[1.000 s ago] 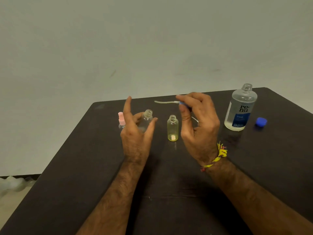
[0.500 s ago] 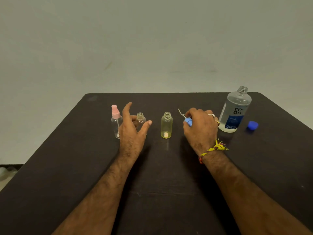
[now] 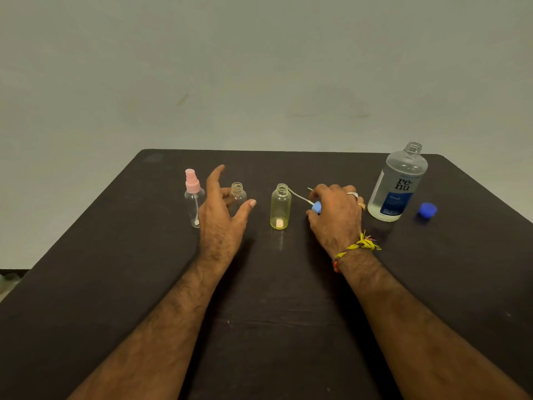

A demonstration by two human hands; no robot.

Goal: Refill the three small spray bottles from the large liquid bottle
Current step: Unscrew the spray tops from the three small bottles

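The right hand [image 3: 336, 216] rests low on the dark tabletop [image 3: 288, 313], fingers curled round a blue spray pump head [image 3: 316, 207] whose thin dip tube [image 3: 298, 196] slants away toward the left. Just to its left stands the uncapped yellow-tinted spray bottle [image 3: 279, 206], upright. To its right, near and also upright, is the large liquid bottle [image 3: 399, 184], neck open, its label reading "renu" above a blue panel; its blue cap [image 3: 428, 210] lies beyond. The left hand [image 3: 223, 219] is spread open, holding nothing, in front of the uncapped clear spray bottle [image 3: 237, 194]; the pink-capped spray bottle [image 3: 193, 197] stands at its left. The right hand looks the nearer for lifting the large bottle.
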